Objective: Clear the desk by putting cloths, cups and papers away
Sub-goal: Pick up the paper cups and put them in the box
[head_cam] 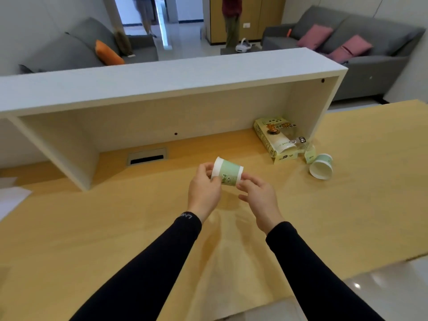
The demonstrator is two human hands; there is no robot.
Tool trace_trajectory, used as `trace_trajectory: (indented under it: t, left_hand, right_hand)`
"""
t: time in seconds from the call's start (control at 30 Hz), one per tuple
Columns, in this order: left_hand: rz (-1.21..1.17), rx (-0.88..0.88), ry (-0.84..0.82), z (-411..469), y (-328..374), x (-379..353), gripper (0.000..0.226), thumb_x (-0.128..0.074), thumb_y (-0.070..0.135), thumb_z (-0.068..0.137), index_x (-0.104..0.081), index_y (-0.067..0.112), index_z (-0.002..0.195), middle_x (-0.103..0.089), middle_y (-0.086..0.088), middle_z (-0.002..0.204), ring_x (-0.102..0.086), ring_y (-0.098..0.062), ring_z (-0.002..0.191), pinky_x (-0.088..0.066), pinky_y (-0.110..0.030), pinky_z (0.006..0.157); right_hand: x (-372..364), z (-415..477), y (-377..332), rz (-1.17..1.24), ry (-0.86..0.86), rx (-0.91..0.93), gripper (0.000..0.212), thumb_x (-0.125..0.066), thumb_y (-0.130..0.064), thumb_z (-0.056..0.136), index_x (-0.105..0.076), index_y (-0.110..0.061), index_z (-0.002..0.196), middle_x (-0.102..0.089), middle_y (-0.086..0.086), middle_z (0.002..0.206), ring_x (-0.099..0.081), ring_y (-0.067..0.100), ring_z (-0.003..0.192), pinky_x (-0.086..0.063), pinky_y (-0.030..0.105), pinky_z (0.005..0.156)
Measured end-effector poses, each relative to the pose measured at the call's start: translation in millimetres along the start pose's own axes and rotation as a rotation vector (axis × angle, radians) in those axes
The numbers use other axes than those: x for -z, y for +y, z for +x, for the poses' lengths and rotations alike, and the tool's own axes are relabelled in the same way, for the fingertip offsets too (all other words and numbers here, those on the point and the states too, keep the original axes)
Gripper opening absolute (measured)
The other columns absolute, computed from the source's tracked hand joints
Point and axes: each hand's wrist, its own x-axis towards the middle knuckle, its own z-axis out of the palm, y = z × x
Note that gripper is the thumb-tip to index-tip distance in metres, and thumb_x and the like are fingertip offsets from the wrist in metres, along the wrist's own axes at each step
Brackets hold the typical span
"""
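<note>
A green and white paper cup [228, 172] is held sideways above the wooden desk [115, 228], between both hands. My left hand [203, 191] grips its rim end and my right hand [259, 198] pinches its base end. A second green paper cup [321, 166] lies tipped on the desk at the right, mouth towards me. White papers [11, 195] lie at the desk's left edge.
A yellow-green snack package [276, 137] lies under the white shelf unit [162, 77] at the right, with a small wrapper [309, 154] beside it. A cable slot [147, 156] sits at the desk's back. Sofas and a standing person [231, 19] are beyond.
</note>
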Motion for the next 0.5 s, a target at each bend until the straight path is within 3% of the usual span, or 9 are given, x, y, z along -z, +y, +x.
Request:
trace_trajectory:
  t: [0.27, 0.5]
  left_hand:
    - [0.004, -0.060, 0.139, -54, -3, 60, 0.024, -0.047, 0.010, 0.092, -0.051, 0.024, 0.111, -0.057, 0.015, 0.095, -0.055, 0.004, 0.081, -0.044, -0.007, 0.055]
    - [-0.041, -0.075, 0.322, -85, -21, 171, 0.027, -0.049, 0.009, 0.090, -0.055, 0.021, 0.113, -0.062, 0.010, 0.098, -0.057, 0.003, 0.083, -0.042, -0.001, 0.055]
  right_hand:
    - [-35, -73, -9, -0.049, -0.120, 0.079, 0.033, -0.052, -0.004, 0.089, -0.061, -0.008, 0.120, -0.061, -0.011, 0.085, -0.056, 0.006, 0.077, -0.051, 0.036, 0.088]
    - [-131, -130, -14, -0.079, -0.323, 0.177, 0.031, -0.051, -0.002, 0.088, -0.064, -0.014, 0.113, -0.063, -0.016, 0.086, -0.057, -0.005, 0.077, -0.043, 0.004, 0.058]
